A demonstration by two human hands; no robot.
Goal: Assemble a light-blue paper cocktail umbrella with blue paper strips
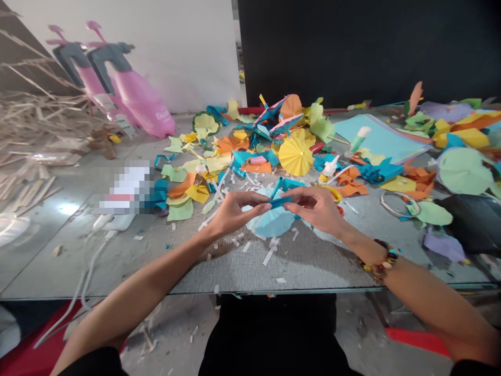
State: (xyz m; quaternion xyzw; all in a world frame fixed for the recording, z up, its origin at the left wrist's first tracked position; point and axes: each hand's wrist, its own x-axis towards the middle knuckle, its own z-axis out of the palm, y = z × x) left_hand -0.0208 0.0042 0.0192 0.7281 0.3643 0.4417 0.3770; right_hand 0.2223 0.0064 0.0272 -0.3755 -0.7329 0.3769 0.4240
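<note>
Between my two hands is a narrow folded strip of blue paper [281,201]. My left hand [240,210] pinches its left end between thumb and fingers. The right end is pinched by my right hand [319,208], whose wrist wears a beaded bracelet. Just beneath lies a pale blue pleated paper disc [270,225], partly covered by my hands. A rolled blue paper piece [291,184] shows right behind the strip. Scissors with yellow and red handles [335,195] lie partly hidden behind my right hand.
Coloured paper scraps and a yellow pleated disc [296,155] crowd the table's back. A glue bottle [329,168], a glue stick [359,138] and a tape ring [399,203] lie to the right. Pink spray bottles [143,104] and a cabled phone [129,183] are left.
</note>
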